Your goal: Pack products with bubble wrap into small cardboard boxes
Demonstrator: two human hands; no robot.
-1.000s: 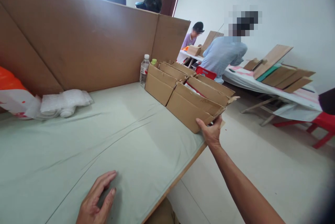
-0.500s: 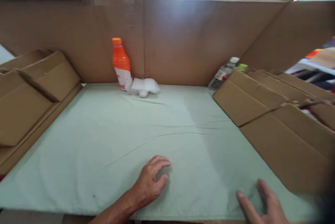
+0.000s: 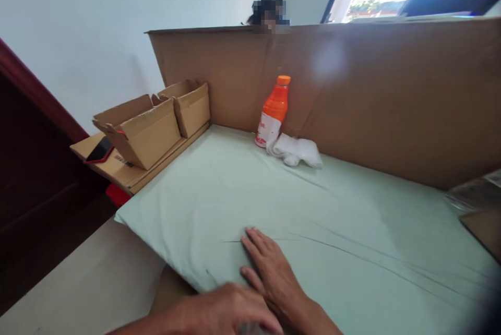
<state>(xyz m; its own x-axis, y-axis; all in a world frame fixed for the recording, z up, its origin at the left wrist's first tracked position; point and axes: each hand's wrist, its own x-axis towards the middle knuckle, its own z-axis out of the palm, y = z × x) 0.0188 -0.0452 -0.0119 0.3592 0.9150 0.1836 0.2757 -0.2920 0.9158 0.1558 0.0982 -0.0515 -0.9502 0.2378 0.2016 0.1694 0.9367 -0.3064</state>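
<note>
The person's right hand (image 3: pixel 274 270) lies palm down on the pale green cloth (image 3: pixel 188 204) near the front edge of the table, its fingers stretched out close together and its thumb set apart from them. It appears to rest on the cloth's surface. The left hand (image 3: pixel 230 306) is in the foreground at the bottom of the view, its fingers bent downward; it is blurred and partly cut off, so whether it is closed on anything cannot be told. It overlaps the right wrist in the view, but whether the two touch is unclear.

The cloth covers the tabletop, wrinkled near the right hand. Well beyond the hands, an orange-capped bottle (image 3: pixel 276 108) stands beside a white plastic bundle (image 3: pixel 299 150), both near the foot of a tall cardboard screen (image 3: pixel 391 90). On the person's left, two open cartons (image 3: pixel 146 139) sit in a row on flat cardboard (image 3: pixel 135 184), with a dark flat object (image 3: pixel 100 150) near the closer one. Another person's head (image 3: pixel 270 9) shows above the screen.
</note>
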